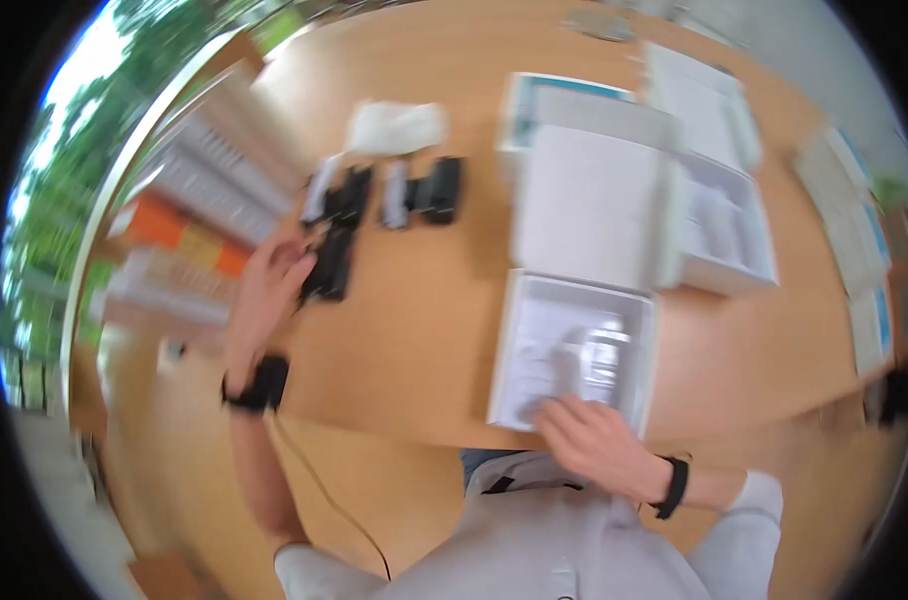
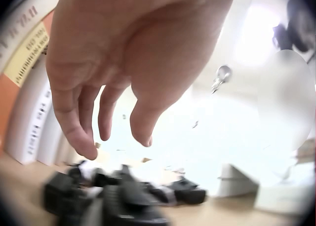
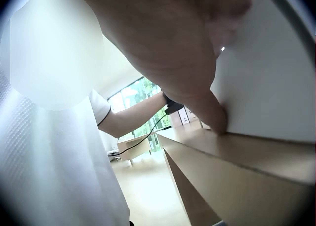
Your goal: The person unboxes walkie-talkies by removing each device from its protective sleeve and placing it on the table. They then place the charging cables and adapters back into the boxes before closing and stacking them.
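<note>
My left hand (image 1: 269, 285) is beside a black device (image 1: 329, 265) at the left of the table, its fingertips close to the device's edge. In the left wrist view the fingers hang loosely, with nothing between them and the thumb, above several blurred black devices (image 2: 123, 199). At the table's front edge stands an open white box (image 1: 504, 350) with its lid folded back. A shiny, clear-wrapped item (image 1: 604, 355) lies inside it. My right hand (image 1: 599, 450) grips the box's near wall, fingers over the rim and a digit down the outer side (image 3: 269, 87).
More black devices (image 1: 441, 190) and a crumpled white wrapper (image 1: 396, 126) lie farther back. Binders (image 1: 189, 235) stand along the left edge. Behind the open box are another open white box (image 1: 734, 270) and a teal-edged box (image 1: 519, 105). A cable (image 1: 324, 490) trails from my left wrist.
</note>
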`<state>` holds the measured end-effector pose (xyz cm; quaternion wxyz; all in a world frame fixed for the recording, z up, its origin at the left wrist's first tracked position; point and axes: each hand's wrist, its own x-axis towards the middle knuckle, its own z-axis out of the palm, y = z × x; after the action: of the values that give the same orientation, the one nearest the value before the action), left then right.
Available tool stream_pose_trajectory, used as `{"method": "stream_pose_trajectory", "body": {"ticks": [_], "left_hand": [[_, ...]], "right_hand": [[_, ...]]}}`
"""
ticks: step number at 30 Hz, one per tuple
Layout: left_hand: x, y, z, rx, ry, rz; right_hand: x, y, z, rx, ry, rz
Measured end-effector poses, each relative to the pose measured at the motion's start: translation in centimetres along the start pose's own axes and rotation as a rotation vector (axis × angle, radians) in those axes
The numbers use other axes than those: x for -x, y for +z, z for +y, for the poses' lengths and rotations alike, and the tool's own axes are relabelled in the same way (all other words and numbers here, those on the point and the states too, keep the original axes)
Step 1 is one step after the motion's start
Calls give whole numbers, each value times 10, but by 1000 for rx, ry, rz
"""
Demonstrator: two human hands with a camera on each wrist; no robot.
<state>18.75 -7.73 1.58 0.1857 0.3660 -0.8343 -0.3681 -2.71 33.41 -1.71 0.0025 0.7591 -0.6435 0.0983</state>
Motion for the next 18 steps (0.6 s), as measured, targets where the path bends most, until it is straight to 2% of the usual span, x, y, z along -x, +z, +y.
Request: {"method": "stream_pose_trajectory", "body": {"ticks": [1, 2, 3, 5, 6, 7, 8, 10, 12, 13, 16, 18], "left_hand": [[17, 12, 21, 141, 86, -189], [40, 29, 54, 304, 57, -344], [59, 48, 63, 388, 49, -466], [92, 89, 93, 550, -61, -572], [103, 100, 106, 634, -18, -652], [112, 109, 109, 648, -75, -657], [109, 119, 88, 637, 83, -654], [116, 126, 113, 666, 42, -600], [116, 132, 135, 754, -68, -479], [112, 134, 143, 699, -57, -503], [97, 143, 160, 806, -81, -447], [90, 158, 167, 888, 62, -497]], "right_hand": [[7, 1, 0, 19, 5, 15], [11, -2, -3, 58, 4, 89], [13, -4, -6, 105, -6, 164], [17, -13, -12, 93, -22, 289], [17, -21, -13, 91, -66, 346], [17, -29, -12, 88, -115, 398], [20, -34, -12, 137, -104, 364], [23, -43, -7, 190, -131, 294], [25, -49, 2, 323, -118, 503], [29, -52, 7, 389, -128, 605], [33, -57, 18, 402, 56, 780], [45, -69, 33, 450, 92, 764]]}}
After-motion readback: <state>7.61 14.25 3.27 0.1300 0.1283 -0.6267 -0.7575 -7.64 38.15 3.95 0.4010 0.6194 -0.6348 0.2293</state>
